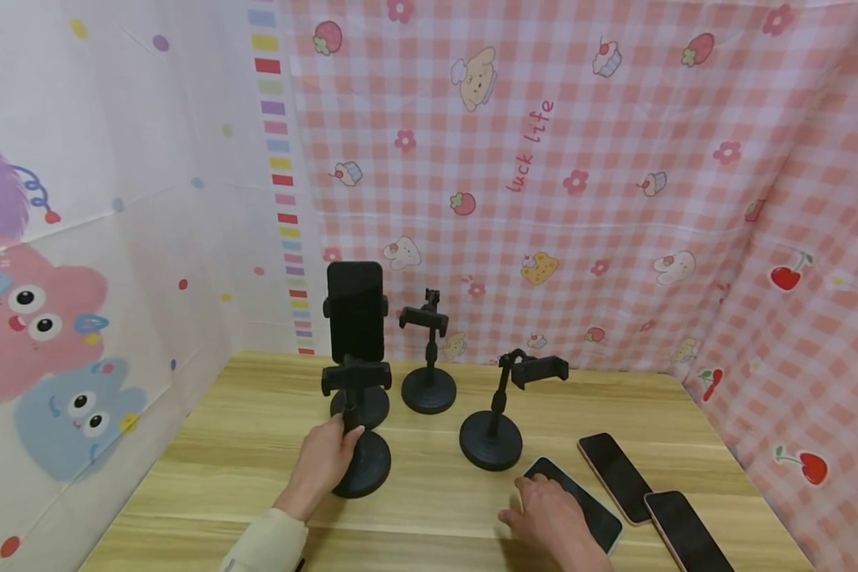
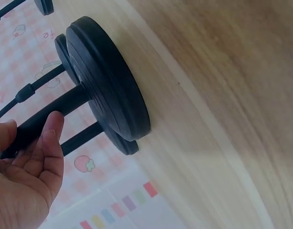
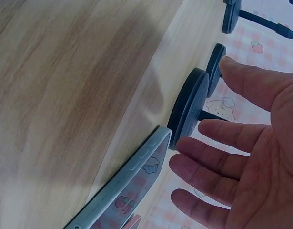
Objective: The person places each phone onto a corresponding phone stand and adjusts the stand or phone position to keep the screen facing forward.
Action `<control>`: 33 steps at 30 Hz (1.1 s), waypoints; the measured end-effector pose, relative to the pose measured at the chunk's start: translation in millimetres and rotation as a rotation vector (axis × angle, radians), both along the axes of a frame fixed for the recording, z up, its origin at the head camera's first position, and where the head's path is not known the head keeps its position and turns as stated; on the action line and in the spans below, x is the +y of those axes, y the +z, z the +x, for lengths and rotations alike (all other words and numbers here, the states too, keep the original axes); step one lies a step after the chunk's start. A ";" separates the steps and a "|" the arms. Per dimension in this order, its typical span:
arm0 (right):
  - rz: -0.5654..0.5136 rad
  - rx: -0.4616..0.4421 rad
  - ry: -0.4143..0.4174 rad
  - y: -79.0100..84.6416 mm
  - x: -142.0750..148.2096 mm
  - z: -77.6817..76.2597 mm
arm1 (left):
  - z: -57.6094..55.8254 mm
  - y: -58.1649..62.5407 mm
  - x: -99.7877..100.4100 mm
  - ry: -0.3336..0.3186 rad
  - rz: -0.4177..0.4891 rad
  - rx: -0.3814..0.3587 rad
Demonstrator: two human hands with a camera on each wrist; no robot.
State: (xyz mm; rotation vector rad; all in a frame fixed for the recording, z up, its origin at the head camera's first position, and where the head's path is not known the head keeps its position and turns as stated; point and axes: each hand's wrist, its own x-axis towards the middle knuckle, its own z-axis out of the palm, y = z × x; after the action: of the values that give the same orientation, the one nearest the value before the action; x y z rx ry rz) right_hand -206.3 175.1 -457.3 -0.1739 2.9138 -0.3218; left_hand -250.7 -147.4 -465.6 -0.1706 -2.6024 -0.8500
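My left hand [image 1: 320,461] grips the post of a black phone stand [image 1: 367,470]; its fingers curl round the post in the left wrist view, just above the round base [image 2: 110,78]. The clamp [image 1: 356,376] at this stand's top holds no phone. Whether the base touches the table cannot be told. My right hand [image 1: 552,512] is over a dark-screened phone [image 1: 595,520] with a pale blue-green edge. In the right wrist view its fingers [image 3: 208,162] are spread and loosely bent, apart from the phone [image 3: 132,186], with nothing held.
Behind the gripped stand, another stand bears an upright black phone [image 1: 356,311]. Two more stands, one at the back [image 1: 429,389] and one at centre right [image 1: 491,439], have bare clamps. Two pink-edged phones [image 1: 615,477] [image 1: 689,532] lie on the wooden table [image 1: 214,445] at right.
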 end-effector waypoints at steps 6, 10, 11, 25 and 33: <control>-0.006 -0.010 -0.004 1.3 -0.3 1.0 | -7.0 -2.3 1.0 -0.012 0.008 0.008; -0.002 -0.017 -0.003 1.5 -0.2 0.9 | -9.1 -1.6 -0.9 -0.025 0.012 -0.001; -0.004 -0.018 -0.003 1.5 -0.2 0.9 | -9.2 -0.8 -1.4 -0.029 0.011 -0.008; -0.016 0.001 -0.007 -0.8 2.3 2.7 | 15.5 41.5 -4.5 0.047 0.227 0.083; -0.015 0.005 -0.010 -2.0 3.5 3.2 | 24.8 90.6 -2.6 -0.066 0.289 0.406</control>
State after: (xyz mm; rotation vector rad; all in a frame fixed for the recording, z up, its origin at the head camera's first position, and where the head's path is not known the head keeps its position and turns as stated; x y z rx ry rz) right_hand -203.0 178.6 -459.3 -0.1624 2.9187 -0.3455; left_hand -225.9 -150.0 -375.0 -0.3127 -2.0848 -1.0777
